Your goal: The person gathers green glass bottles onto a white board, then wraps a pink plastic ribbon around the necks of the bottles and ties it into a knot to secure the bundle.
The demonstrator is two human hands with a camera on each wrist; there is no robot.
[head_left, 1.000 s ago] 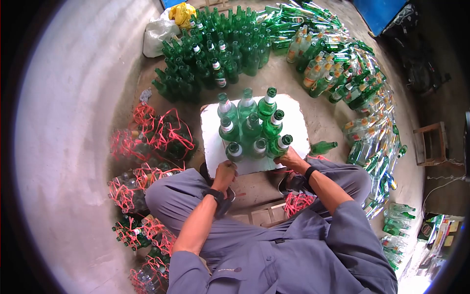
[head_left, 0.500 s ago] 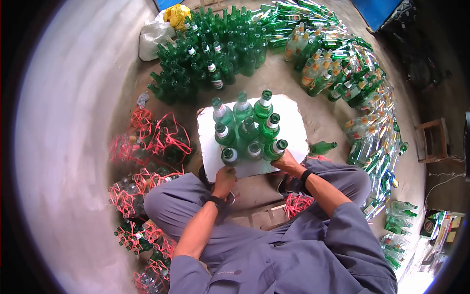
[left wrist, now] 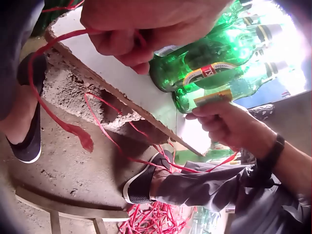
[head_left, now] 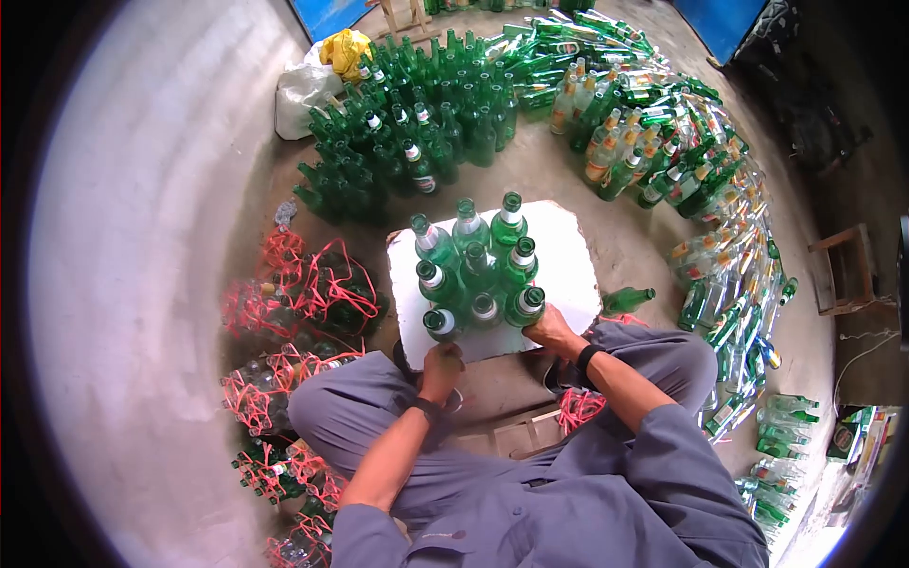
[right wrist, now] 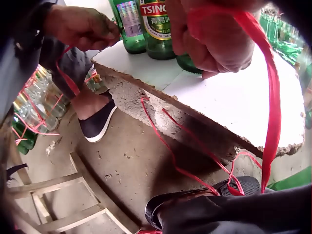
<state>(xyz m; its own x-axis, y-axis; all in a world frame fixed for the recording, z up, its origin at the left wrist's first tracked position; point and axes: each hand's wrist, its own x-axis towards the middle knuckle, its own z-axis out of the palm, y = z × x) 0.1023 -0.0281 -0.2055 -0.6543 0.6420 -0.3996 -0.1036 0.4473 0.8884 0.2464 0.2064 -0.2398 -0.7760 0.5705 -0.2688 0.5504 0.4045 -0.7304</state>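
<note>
Several green beer bottles (head_left: 478, 270) stand upright in a tight group on a white board (head_left: 563, 246). At the board's near edge, by the front left bottle, my left hand (head_left: 440, 372) has its fingers curled round red plastic twine (left wrist: 58, 39), whose end dangles below. My right hand (head_left: 557, 331) is beside the base of the front right bottle, fingers bent in around another length of the red twine (right wrist: 273, 92), which hangs down past the board. A label shows on a green bottle (right wrist: 158, 29) between the two hands in the right wrist view.
A rough block (right wrist: 131, 105) supports the board. Bundles of bottles tied with red twine (head_left: 331, 284) lie to the left. Many green bottles (head_left: 407, 133) stand beyond the board, and a long heap of bottles (head_left: 729, 208) curves along the right. A wooden frame (right wrist: 92, 195) lies near the feet.
The head view has tilted, so the board and bottles appear lower in it. Both hands stay at the near edge, close by the front bottles, with little movement relative to them.
</note>
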